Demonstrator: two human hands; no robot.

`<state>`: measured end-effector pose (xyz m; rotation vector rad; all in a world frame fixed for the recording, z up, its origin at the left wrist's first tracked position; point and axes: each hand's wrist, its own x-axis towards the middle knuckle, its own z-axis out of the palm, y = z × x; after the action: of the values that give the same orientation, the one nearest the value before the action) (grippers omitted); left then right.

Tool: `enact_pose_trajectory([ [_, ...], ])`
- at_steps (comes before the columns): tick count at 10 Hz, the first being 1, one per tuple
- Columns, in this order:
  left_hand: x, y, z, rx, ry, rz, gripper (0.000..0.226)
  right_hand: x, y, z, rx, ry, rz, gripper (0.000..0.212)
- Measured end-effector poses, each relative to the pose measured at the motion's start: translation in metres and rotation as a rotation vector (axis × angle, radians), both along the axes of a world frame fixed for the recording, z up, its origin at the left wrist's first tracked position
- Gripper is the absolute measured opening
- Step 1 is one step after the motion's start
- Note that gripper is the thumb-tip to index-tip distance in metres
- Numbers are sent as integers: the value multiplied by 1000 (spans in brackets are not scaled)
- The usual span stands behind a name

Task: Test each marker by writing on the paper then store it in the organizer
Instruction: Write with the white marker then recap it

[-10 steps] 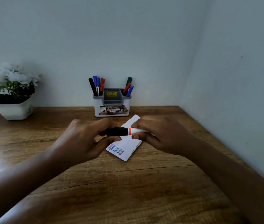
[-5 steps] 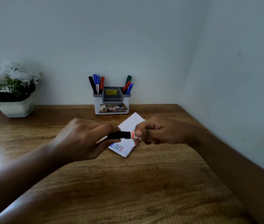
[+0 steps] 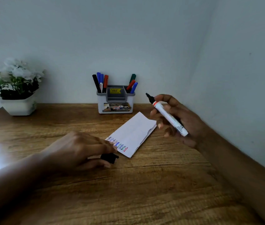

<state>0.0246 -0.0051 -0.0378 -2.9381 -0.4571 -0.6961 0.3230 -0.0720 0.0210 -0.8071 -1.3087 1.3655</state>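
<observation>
Cap [image 3: 109,158] now off, pinched in left hand [image 3: 78,151]; right hand [image 3: 179,118] grips marker [image 3: 169,117]. I'd lower tip lightly onto paper [image 3: 133,132].

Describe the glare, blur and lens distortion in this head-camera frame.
Head view: bright glare washes out the table at the left edge; the left hand over the black cap is motion-blurred, while the right hand and its uncapped marker look sharper; wide-angle distortion bends the table edges; overall lighting is dim, and the flower pot looks soft.
</observation>
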Motion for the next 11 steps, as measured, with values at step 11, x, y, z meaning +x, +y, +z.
enact_pose_trajectory([
  [11,18,10,-8,-182,132,-163,48,-51,9,-46,-37,-650,-123,11],
])
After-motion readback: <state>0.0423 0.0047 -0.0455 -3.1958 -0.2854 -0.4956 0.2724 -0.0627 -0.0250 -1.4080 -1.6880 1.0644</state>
